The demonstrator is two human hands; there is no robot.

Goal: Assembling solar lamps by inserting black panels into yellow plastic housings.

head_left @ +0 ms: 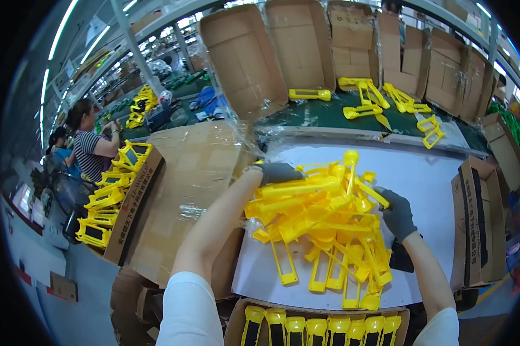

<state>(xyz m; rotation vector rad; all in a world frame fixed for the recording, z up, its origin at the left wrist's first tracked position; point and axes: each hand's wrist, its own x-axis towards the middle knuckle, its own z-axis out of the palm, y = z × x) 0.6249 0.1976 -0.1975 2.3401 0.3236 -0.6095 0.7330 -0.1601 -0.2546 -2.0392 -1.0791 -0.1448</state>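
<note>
A heap of yellow plastic frames point(323, 213), each long and open with a rounded end, lies on a white board before me. My left hand point(279, 172), in a dark grey glove, is closed over a yellow frame point(300, 187) at the heap's far left; its thumb is hidden. At the heap's right side my right hand point(397, 213), gloved alike, grips the end of another yellow frame point(372, 193). Several loose frames hang toward the near side of the heap.
A carton point(407, 317) by my body holds a row of yellow frames with black panels. Another filled carton point(134, 205) stands left, near a seated person point(90, 144). An open carton point(482, 225) is on the right. Upright cardboard trays point(300, 46) line the green bench behind.
</note>
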